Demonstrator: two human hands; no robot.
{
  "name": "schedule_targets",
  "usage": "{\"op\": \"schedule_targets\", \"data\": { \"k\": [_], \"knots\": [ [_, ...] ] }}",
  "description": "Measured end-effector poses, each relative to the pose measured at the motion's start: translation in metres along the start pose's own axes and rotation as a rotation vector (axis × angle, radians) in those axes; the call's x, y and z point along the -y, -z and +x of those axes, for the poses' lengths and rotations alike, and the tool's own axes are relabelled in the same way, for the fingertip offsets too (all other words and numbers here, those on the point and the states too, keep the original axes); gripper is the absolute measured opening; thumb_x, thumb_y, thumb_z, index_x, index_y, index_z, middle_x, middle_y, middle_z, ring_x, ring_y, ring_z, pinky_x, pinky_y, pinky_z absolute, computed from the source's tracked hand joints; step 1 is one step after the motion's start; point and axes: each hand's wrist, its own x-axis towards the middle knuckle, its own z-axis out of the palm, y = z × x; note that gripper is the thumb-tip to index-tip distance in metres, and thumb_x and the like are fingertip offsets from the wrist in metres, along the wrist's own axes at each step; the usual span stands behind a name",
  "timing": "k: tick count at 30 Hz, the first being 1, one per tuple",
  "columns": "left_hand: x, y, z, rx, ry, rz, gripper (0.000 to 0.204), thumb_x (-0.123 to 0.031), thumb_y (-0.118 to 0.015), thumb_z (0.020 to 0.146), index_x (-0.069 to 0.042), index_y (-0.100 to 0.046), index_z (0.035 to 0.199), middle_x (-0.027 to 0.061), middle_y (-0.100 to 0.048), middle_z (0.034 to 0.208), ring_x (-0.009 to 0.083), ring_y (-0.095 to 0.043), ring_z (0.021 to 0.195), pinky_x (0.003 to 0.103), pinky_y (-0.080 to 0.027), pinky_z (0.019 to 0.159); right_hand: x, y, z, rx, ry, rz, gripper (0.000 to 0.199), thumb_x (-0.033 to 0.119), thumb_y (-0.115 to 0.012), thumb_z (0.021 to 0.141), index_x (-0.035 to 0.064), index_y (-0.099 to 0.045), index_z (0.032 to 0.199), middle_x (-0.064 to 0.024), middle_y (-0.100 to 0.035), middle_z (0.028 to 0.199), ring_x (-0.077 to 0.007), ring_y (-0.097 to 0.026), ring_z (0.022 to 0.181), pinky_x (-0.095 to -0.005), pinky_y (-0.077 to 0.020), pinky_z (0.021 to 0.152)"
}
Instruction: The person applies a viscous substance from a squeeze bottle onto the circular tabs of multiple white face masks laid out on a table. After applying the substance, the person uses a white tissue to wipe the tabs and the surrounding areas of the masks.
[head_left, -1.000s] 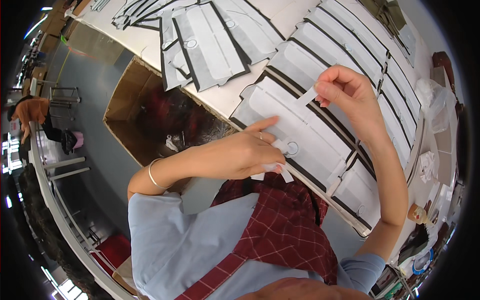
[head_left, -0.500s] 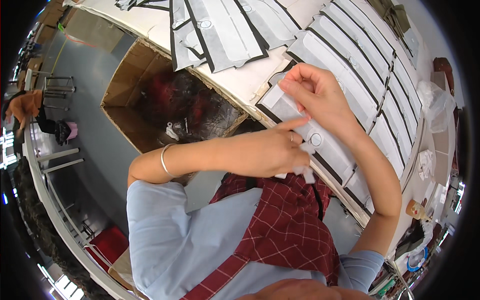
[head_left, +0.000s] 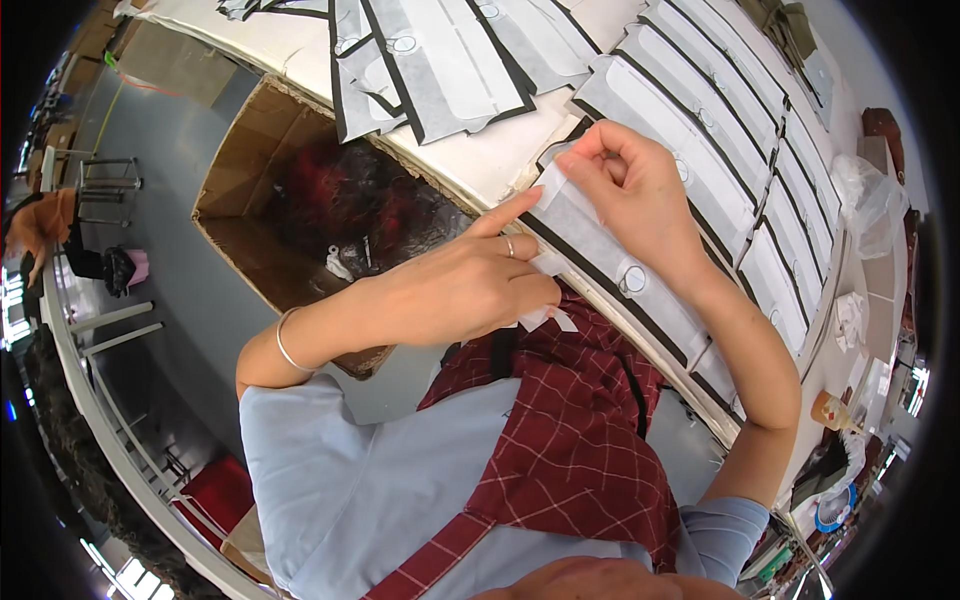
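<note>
A flat panel with a white backing, dark borders and a small circle (head_left: 600,248) lies along the near table edge. At its left end my right hand (head_left: 645,190) pinches thumb and forefinger together on a small white strip (head_left: 551,186). My left hand (head_left: 465,285) reaches across with its index fingertip beside that strip, at the panel's edge. The other left fingers are curled round several short white strips (head_left: 536,319), whose ends stick out below. Whether these strips are paper or tape I cannot tell.
More such panels (head_left: 690,125) overlap in rows to the right, and a looser pile (head_left: 450,75) lies farther back. Below the table's left edge stands an open cardboard box (head_left: 235,190) holding dark and red plastic-like material. A clear plastic bag (head_left: 868,205) sits at far right.
My left hand has moved left and farther away along the panel's edge, its index finger now by the strip. My right hand stays pinched at nearly the same place.
</note>
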Motion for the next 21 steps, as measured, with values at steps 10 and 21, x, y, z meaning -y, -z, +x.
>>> {"op": "schedule_targets", "data": {
  "k": [10,21],
  "knots": [
    [0.010,0.000,0.007,0.078,-0.004,-0.085,0.007,-0.008,-0.073,0.084,-0.003,-0.068,0.086,0.0019,-0.059,0.074,0.0199,-0.055,0.072,0.052,-0.020,0.125,-0.009,0.018,0.002,-0.084,0.385,-0.375,0.020,0.006,-0.072,0.085,0.0070,-0.068,0.104,-0.0063,-0.062,0.086,-0.0179,-0.056,0.058,-0.0309,-0.0477,0.054],
    [0.003,0.004,0.012,-0.079,0.072,-0.132,0.007,-0.008,-0.074,0.084,-0.004,-0.071,0.090,0.0004,-0.067,0.082,0.0198,-0.054,0.070,0.055,-0.022,0.123,-0.017,0.031,-0.012,0.037,0.581,-0.649,0.032,0.000,-0.062,0.089,0.0074,-0.066,0.121,-0.0030,-0.065,0.107,-0.0167,-0.064,0.081,-0.0309,-0.0514,0.062]
  ]
}}
